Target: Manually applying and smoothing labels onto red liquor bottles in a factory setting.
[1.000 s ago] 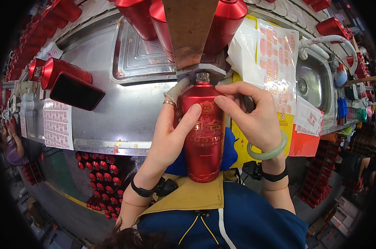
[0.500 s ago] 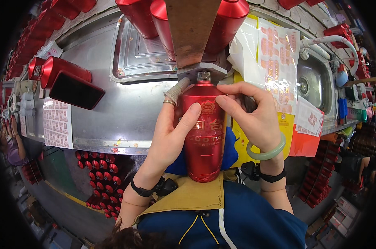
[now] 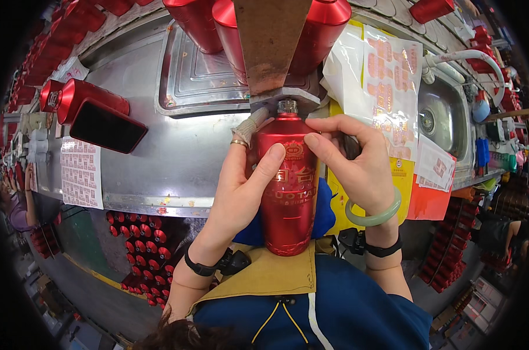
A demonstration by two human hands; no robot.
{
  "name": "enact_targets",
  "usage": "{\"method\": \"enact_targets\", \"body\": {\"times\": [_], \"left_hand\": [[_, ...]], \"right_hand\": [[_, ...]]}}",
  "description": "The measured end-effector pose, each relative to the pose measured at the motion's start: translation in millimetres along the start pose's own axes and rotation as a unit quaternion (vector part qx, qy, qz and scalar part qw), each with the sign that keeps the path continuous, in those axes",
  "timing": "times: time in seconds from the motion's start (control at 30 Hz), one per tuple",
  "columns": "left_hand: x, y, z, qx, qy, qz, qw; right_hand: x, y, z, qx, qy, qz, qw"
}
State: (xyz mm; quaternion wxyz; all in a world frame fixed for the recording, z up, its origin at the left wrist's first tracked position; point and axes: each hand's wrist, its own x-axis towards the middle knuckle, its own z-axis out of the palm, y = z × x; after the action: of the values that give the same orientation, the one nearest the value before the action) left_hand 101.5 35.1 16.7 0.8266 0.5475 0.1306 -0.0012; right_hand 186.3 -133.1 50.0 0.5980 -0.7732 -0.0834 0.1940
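Note:
A glossy red bottle (image 3: 289, 224) with gold lettering lies in front of me. Its clear glass mouth (image 3: 287, 107) points away, close to a metal bracket, and its base rests by my tan apron (image 3: 264, 274). My left hand (image 3: 238, 184) is closed round the bottle's left side, thumb on the upper face; a ring and a knitted finger cover (image 3: 251, 126) show on that hand. At the right shoulder, my right hand (image 3: 358, 160) presses thumb and forefinger against the bottle, the other fingers curled behind. A pale green bangle (image 3: 374, 219) circles that wrist.
An upright metal plate (image 3: 270, 46) stands ahead, with red bottles (image 3: 197, 26) behind it. Left are a phone (image 3: 108, 127) leaning on a lying red bottle (image 3: 92, 96) and a printed sheet (image 3: 80, 175). Decal sheets (image 3: 387, 87) and a sink (image 3: 445, 116) are right.
The bottle's lettering has shifted slightly rightward, as if it turned a little between my hands. Red bottles at the far upper right have moved along. My hands have barely moved.

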Motion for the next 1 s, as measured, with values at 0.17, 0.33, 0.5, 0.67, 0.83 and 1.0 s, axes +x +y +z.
{"method": "enact_targets", "body": {"times": [0.17, 0.33, 0.5, 0.67, 0.83, 1.0], "left_hand": [[2, 0, -2, -0.009, -0.002, -0.008, 1.0], [4, -1, 0, 0.013, 0.008, 0.009, 1.0], [4, -1, -1, 0.006, 0.003, -0.001, 1.0], [5, 0, 0, 0.007, 0.002, 0.01, 1.0], [4, 2, -1, 0.0, -0.004, -0.001, 1.0], [3, 1, 1, -0.006, -0.003, 0.009, 1.0]], "right_hand": [[0, -1, 0, 0.019, -0.004, 0.012, 1.0], [-5, 0, 6, -0.037, -0.008, -0.015, 0.999], [-4, 0, 6, -0.003, -0.02, 0.009, 1.0], [-5, 1, 12, 0.014, -0.016, 0.014, 1.0], [-5, 2, 16, 0.005, -0.003, -0.005, 1.0], [-4, 7, 20, 0.039, 0.0, 0.008, 0.999]]}}
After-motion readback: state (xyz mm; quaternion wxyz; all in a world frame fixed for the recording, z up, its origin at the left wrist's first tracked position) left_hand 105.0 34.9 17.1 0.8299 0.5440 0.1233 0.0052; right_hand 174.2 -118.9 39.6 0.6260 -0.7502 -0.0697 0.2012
